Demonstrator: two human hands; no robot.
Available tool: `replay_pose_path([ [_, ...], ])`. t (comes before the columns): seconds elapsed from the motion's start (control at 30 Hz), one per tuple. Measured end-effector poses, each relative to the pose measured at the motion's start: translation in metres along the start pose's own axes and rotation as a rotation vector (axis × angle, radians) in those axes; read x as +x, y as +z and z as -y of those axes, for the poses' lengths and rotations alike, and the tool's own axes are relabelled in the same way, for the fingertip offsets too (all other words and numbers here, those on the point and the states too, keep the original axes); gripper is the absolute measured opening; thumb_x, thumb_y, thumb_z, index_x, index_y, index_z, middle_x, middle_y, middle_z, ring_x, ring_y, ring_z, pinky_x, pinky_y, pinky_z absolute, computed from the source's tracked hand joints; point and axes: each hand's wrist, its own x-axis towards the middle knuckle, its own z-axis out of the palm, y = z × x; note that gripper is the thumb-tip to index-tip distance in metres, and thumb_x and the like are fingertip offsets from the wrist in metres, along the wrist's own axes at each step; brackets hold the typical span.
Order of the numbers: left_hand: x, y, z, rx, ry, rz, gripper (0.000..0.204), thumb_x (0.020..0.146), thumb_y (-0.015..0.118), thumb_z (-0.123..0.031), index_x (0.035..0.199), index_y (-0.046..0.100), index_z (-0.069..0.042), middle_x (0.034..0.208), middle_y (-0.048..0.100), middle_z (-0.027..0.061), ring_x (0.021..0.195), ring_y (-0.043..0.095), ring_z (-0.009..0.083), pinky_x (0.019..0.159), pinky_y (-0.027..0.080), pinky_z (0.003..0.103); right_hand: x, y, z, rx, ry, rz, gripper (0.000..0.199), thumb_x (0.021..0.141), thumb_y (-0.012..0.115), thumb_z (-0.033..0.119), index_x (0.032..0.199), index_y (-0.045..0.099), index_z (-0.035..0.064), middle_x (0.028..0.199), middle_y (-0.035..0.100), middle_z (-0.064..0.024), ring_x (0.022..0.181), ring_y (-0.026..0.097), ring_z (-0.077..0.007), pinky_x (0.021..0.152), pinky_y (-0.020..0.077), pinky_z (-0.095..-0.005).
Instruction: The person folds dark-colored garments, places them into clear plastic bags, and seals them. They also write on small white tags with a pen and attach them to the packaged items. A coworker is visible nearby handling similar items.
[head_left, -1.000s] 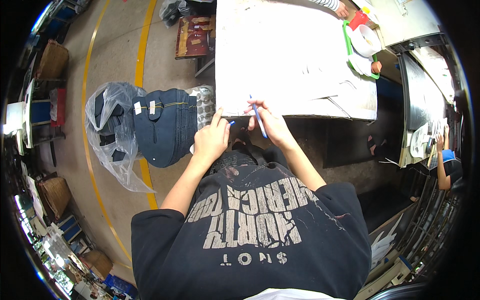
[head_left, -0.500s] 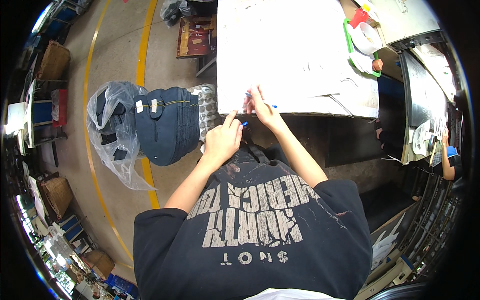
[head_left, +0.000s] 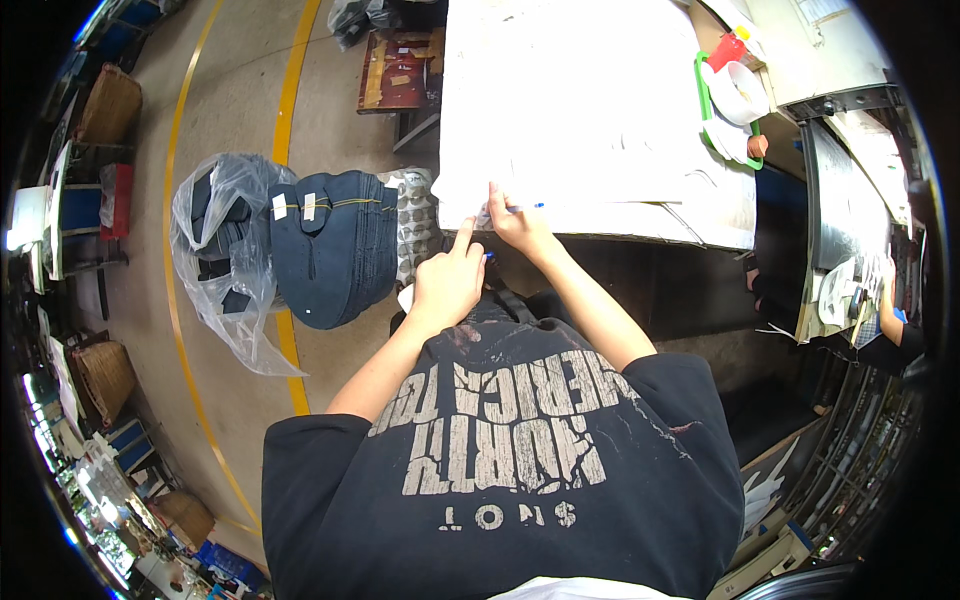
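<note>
Since earlier: our right hand (head_left: 520, 228), gripping a blue pen (head_left: 524, 208), and loosely curled left hand (head_left: 448, 282), forefinger out, moved to the white sheet (head_left: 570, 110) edge.

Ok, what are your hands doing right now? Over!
Left hand pointing at edge of white sheet. Right hand holding blue pen on it. Nothing in the way.

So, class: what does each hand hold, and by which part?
The right hand holds a blue pen near its middle, over the white sheet. The left hand holds nothing; its forefinger points at the sheet's near edge.
</note>
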Motion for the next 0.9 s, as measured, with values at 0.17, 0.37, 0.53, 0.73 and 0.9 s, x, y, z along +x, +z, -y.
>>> replay_pose_path([
  [0.17, 0.001, 0.000, 0.000, 0.014, -0.009, 0.005, 0.019, 0.096, 0.063, -0.023, 0.096, 0.062, -0.004, 0.148, 0.056, 0.0190, 0.063, 0.071, 0.0270, 0.060, 0.058, 0.039, -0.005, 0.006, -0.007, -0.556, -0.392, -0.125, 0.021, 0.092, 0.068, 0.009, 0.110, 0.072, -0.0011, 0.101, 0.073, -0.0123, 0.084, 0.073, -0.0264, 0.068, 0.0585, -0.0386],
  [0.37, 0.001, -0.002, 0.000, 0.004, 0.026, -0.014, 0.018, 0.097, 0.062, -0.020, 0.093, 0.061, -0.003, 0.145, 0.057, 0.0249, 0.062, 0.071, 0.0275, 0.057, 0.059, 0.039, -0.006, 0.016, -0.012, -0.296, -0.411, -0.137, 0.026, 0.090, 0.070, 0.008, 0.114, 0.071, -0.0014, 0.105, 0.073, -0.0129, 0.086, 0.074, -0.0267, 0.072, 0.0598, -0.0379],
  [0.53, 0.001, 0.000, 0.001, -0.006, 0.028, -0.015, 0.018, 0.097, 0.062, -0.020, 0.093, 0.061, -0.003, 0.145, 0.056, 0.0248, 0.063, 0.070, 0.0279, 0.057, 0.059, 0.040, -0.007, 0.017, -0.012, -0.133, -0.279, -0.088, 0.026, 0.090, 0.071, 0.008, 0.114, 0.071, -0.0009, 0.105, 0.074, -0.0129, 0.087, 0.074, -0.0262, 0.073, 0.0603, -0.0373],
  [0.73, 0.000, 0.002, 0.001, 0.003, -0.006, -0.009, 0.018, 0.095, 0.064, -0.023, 0.094, 0.063, -0.005, 0.147, 0.057, 0.0190, 0.063, 0.070, 0.0273, 0.060, 0.058, 0.039, -0.010, 0.022, -0.020, -0.310, -0.355, -0.143, 0.026, 0.090, 0.071, 0.008, 0.114, 0.072, -0.0010, 0.103, 0.073, -0.0124, 0.083, 0.074, -0.0261, 0.070, 0.0596, -0.0378],
  [0.9, -0.001, 0.001, 0.001, 0.002, -0.022, 0.009, 0.019, 0.096, 0.063, -0.023, 0.094, 0.064, -0.004, 0.147, 0.056, 0.0185, 0.064, 0.071, 0.0278, 0.061, 0.058, 0.040, -0.002, 0.014, -0.010, -0.352, -0.396, -0.206, 0.019, 0.092, 0.070, 0.010, 0.109, 0.073, 0.0006, 0.091, 0.072, -0.0099, 0.076, 0.072, -0.0243, 0.065, 0.0574, -0.0367],
])
